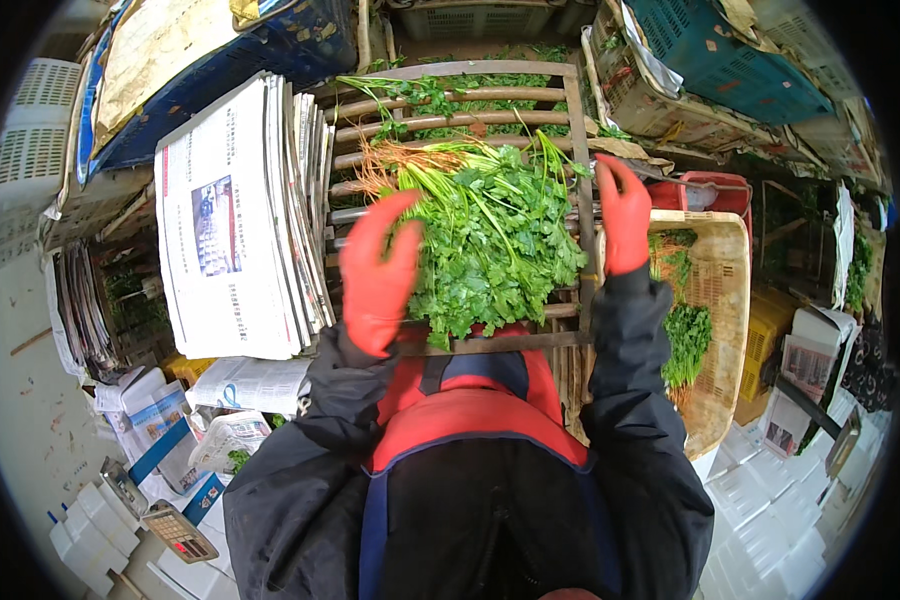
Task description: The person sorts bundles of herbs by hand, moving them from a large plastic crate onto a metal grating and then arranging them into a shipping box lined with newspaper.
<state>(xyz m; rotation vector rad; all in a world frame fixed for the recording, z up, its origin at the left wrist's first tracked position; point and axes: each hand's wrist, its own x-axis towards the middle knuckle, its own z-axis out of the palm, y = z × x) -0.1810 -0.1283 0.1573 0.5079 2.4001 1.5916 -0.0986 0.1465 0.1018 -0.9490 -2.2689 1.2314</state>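
Observation:
A loose bundle of leafy green herbs [495, 240], probably coriander, lies on a slatted rack [583, 300] before me. Its orange-brown roots [412, 161] point to the far left and its leaves spread towards me. My left hand [379, 274], in a red rubber glove, is at the bundle's left side with thumb and fingers apart, holding nothing I can see. Beyond the rack's right rail is my right hand [624, 214], gloved alike. Thin stems reach close to its fingertips; whether it pinches anything is not clear.
Left of the bundle sits a thick stack of newspapers [217, 217]. A pale plastic crate [720, 300] with bundled greens stands at right, near a red container [716, 191]. Loose sprigs [420, 94] lie across the far slats. A blue crate [292, 45] and a teal crate [727, 60] stand behind.

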